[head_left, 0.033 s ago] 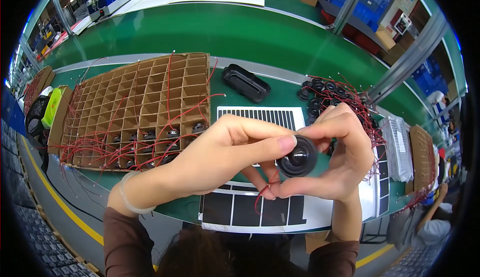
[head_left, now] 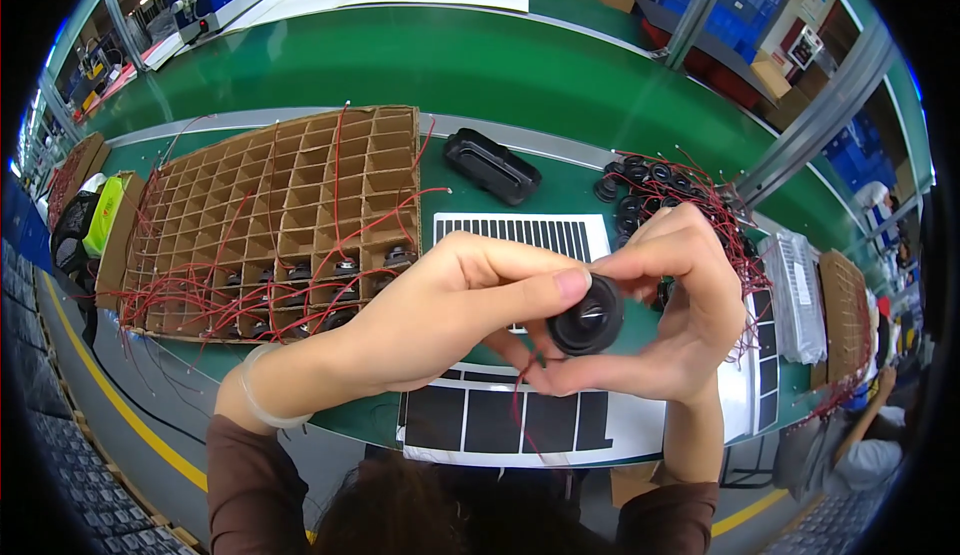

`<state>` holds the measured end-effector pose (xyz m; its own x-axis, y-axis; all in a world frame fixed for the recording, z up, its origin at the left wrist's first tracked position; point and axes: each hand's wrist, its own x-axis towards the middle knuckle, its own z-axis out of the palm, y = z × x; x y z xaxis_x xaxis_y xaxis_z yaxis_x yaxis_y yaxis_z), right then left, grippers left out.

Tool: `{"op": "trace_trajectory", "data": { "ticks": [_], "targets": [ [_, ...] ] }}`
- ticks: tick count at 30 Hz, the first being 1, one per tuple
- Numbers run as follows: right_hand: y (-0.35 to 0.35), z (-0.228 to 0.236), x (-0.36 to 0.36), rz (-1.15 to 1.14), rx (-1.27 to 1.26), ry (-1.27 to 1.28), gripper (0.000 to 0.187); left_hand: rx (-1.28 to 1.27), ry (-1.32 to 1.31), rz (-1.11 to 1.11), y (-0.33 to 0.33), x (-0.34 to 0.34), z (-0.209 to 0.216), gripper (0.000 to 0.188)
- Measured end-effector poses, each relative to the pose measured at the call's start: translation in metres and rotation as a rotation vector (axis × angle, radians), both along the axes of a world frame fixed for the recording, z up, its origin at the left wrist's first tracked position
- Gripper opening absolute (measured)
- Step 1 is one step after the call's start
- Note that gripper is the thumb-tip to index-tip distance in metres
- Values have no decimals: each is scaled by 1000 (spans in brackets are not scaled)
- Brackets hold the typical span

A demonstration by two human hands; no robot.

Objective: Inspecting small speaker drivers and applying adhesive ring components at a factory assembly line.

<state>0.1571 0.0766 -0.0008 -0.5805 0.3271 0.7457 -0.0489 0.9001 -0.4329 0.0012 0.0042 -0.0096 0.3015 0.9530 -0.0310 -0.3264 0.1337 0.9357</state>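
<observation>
A small round black speaker [head_left: 588, 317] with a glossy domed centre is held between my two hands. My left hand [head_left: 500, 300] pinches its upper left rim with the thumb on top, the other fingers partly hidden behind it. From the right, my right hand [head_left: 680, 315] grips the rim, fingertips at the top and thumb along the bottom. A thin red wire [head_left: 518, 400] hangs below the speaker beside my left fingertips. Below the hands lie white sheets with black rectangles [head_left: 490, 420].
On the left stands a cardboard divider tray [head_left: 230, 195], some cells holding speakers with red wires. A black plastic housing [head_left: 490, 167] lies behind my hands. Piled at right are more wired speakers [head_left: 655, 183], beside clear plastic packs [head_left: 797, 295]. Beyond runs a green conveyor belt [head_left: 400, 65].
The speaker has shifted slightly left and tilted in my fingers. Its red wire now hangs lower and straighter. My hands have otherwise barely moved.
</observation>
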Motion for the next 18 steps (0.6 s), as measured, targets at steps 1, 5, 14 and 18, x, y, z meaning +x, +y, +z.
{"op": "trace_trajectory", "data": {
  "ticks": [1,5,14,18],
  "targets": [
    [-1,1,-1,-15,40,-2,51,-33,-69,-32,0,0,-3,29],
    [-5,2,-2,-87,50,-1,50,-4,-49,-5,0,1,-5,29],
    [-7,-2,-4,-152,319,20,38,359,96,4,-6,8,-2,30],
    [-14,-1,-8,-192,325,-2,38,278,166,-16,-7,5,-4,29]
  ]
}}
